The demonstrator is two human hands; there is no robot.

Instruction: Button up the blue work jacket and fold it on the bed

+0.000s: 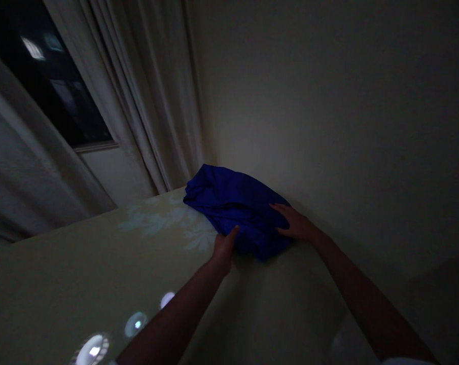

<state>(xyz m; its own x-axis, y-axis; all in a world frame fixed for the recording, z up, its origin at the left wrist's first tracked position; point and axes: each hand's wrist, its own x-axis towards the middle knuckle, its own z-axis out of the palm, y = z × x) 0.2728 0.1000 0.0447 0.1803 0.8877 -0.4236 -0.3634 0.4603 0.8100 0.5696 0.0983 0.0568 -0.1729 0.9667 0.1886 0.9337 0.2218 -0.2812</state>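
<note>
Cloth (233,208) on bed (100,263), far corner, against wall (328,126). My left hand (223,248) at its near edge; right hand (295,223) on top, right side. Curtain (153,101), window (54,86) behind-left.

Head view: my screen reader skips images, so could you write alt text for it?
Two bare hands touch a crumpled blue cloth on a pale leaf-patterned surface beside a wall: the left hand at its near edge, the right hand flat on top. Curtains and a dark window are at the left; the room is dim.
</note>
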